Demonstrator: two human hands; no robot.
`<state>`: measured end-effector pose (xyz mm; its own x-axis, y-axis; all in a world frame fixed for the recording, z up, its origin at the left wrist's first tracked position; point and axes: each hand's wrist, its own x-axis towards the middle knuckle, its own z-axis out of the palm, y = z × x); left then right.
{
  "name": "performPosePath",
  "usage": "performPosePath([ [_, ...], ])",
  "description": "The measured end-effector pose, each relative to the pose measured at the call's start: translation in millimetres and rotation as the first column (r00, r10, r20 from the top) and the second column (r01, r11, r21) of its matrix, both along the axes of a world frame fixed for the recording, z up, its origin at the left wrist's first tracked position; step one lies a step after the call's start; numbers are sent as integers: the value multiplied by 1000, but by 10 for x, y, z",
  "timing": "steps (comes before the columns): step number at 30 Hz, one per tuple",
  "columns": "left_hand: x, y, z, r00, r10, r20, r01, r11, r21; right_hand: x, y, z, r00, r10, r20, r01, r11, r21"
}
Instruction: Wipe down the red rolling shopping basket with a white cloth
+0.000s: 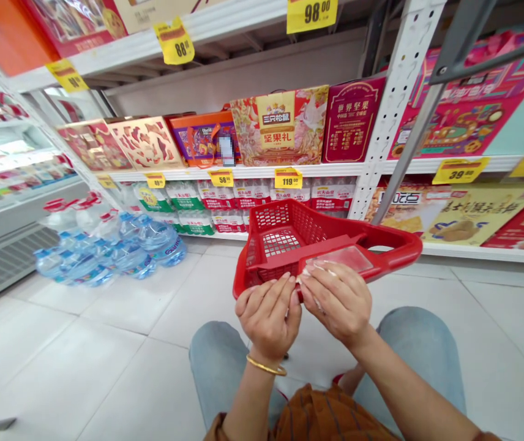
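Okay, so our left hand, with a gold bangle on the wrist, and our right hand are curled in close, fingertips pinching a small whitish bit we can't really make out, right by a flat clear plastic packet. That packet lies across a red plastic mesh shopping basket, just above our knees in pale blue jeans. Ahead: white metal shelves of colourful gift boxes, and blue-capped water bottles on the white tiled floor.
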<state>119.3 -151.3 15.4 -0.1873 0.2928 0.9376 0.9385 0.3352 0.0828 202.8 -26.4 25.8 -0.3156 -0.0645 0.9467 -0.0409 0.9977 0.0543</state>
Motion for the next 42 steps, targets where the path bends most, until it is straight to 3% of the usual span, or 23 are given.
performPosePath([
  [9,-24,21,30,999,-29,-35,29,1000,-3,68,221,-27,999,-20,-36,21,1000,22],
  [15,-7,24,36,1000,-20,6,20,1000,8,163,390,-42,999,-28,-24,25,991,-131],
  [19,15,32,31,1000,-8,25,7,999,34,124,210,4,998,-55,-9,51,974,-219],
  [23,-2,16,16,1000,0,17,0,1000,27,23,-26,8,999,-2,45,8,990,-138],
  [26,-38,-12,13,1000,-5,1,5,1000,21,-24,-58,7,1000,-5,14,6,995,-98],
  [35,-71,-43,30,999,-15,-38,15,1000,2,74,198,1,998,-50,-38,46,994,-100],
  [42,-57,-17,17,1000,-10,8,9,1000,9,170,404,25,996,-89,0,86,968,-237],
])
